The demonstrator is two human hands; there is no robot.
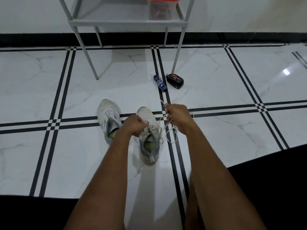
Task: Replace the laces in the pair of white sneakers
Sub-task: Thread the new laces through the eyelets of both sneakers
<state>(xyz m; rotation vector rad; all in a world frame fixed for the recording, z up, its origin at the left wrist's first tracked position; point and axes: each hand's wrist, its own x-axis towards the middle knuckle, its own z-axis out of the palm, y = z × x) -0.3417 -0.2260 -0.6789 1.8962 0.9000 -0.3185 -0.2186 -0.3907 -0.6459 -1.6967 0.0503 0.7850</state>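
Two white sneakers with grey collars and green insoles stand side by side on the tiled floor. The left sneaker (108, 117) has no lace in its eyelets. The right sneaker (148, 143) carries a white lace (171, 135) that trails in loops to its right. My left hand (133, 126) is curled over the laced part of the right sneaker and pinches the lace there. My right hand (178, 117) grips the lace's free end, whose tip sticks up past my fingers, just right of the shoe's toe.
A dark blue tube (160, 83) and a black shoe-polish container (175, 80) lie on the floor beyond the shoes. A grey metal rack (127, 22) stands at the back, with a red-lidded jar (160, 9) on its shelf. My dark-clothed legs frame the bottom corners.
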